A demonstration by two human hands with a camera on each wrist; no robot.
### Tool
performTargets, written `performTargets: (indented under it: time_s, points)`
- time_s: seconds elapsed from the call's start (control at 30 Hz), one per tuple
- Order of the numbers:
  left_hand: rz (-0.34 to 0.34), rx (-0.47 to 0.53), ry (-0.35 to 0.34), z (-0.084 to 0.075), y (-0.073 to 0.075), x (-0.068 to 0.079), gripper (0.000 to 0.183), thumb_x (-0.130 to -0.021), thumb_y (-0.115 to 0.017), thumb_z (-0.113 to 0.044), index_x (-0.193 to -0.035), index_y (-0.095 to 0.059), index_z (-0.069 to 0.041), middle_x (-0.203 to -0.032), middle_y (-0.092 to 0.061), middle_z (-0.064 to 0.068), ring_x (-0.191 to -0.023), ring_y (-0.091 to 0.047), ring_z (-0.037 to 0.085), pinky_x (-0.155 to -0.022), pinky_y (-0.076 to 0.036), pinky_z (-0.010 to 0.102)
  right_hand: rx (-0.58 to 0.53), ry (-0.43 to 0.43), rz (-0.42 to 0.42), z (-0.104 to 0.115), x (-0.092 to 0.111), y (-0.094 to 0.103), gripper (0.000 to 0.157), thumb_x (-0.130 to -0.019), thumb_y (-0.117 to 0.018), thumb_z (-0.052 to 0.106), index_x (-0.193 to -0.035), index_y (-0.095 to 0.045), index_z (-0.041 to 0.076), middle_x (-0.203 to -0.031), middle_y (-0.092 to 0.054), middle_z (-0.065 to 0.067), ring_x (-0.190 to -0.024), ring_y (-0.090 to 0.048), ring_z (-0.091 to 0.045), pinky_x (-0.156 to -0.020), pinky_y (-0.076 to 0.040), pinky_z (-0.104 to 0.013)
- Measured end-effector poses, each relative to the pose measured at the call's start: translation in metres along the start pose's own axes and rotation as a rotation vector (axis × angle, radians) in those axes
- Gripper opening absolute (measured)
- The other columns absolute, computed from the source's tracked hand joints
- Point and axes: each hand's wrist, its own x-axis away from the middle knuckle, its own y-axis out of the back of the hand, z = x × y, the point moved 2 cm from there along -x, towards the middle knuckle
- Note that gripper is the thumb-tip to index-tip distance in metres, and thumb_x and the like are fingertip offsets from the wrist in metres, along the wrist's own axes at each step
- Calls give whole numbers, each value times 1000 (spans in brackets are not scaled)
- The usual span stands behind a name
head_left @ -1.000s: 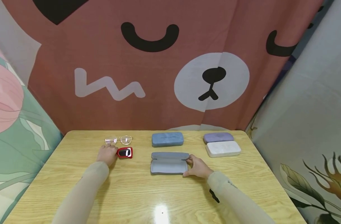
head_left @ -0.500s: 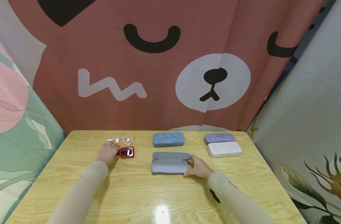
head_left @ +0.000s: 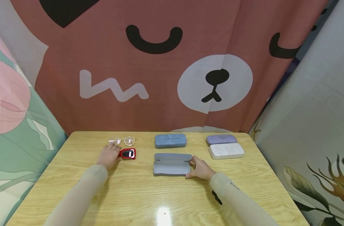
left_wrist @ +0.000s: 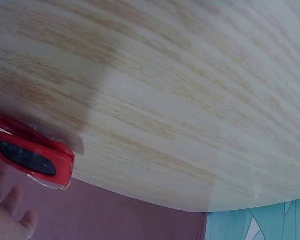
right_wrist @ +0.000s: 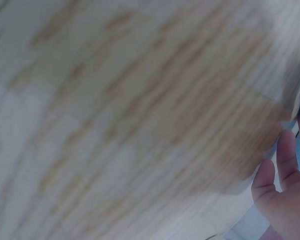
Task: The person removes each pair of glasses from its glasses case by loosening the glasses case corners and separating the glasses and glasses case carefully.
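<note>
Red-framed sunglasses point(head_left: 128, 153) lie near the table's left back. My left hand point(head_left: 108, 155) covers their left end. In the left wrist view, the red sunglasses point(left_wrist: 35, 157) run into the left edge beside my bent fingers, and the finger contact is partly out of frame; they appear pinched there. At the table's middle a grey glasses case point(head_left: 172, 168) stands with its lid up and its pale inside showing. My right hand point(head_left: 201, 169) grips its right end, thumb at the front corner and fingers by the lid. In the right wrist view only bent fingers point(right_wrist: 287, 160) and a dark sliver of case show.
Clear round glasses point(head_left: 129, 141) lie just behind the sunglasses. A closed blue case point(head_left: 170, 141) sits behind the grey one. At the back right, a white case point(head_left: 226, 150) stands before a purple case point(head_left: 221, 139). Printed curtains point(head_left: 160, 113) border the wooden table point(head_left: 143, 197).
The head view shifts slightly. Both hands stay almost where they were, the left at the sunglasses and the right on the grey case. No object clearly moves.
</note>
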Motion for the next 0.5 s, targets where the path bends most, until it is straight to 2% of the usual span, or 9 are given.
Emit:
performTargets:
  time_s: [0.27, 0.5]
  points:
    - [21, 25, 43, 3, 3, -2, 51, -75, -81, -21, -114, -62, 6, -119, -61, 21, -116, -48, 41, -95, -38, 60, -8, 0, 3, 1, 0, 0, 68, -67, -91, 21, -116, -50, -2, -134, -51, -29, -130, -46, -37, -107, -35, -48]
    - [-14, 72, -28, -9, 9, -5, 49, -75, -82, -18, -112, -62, 6, -114, -61, 21, -118, -47, 44, -96, -37, 64, -6, 2, 2, 1, 0, 0, 75, -66, -91, 21, -122, -48, -5, -134, -52, -29, -129, -46, -37, -107, -35, -48]
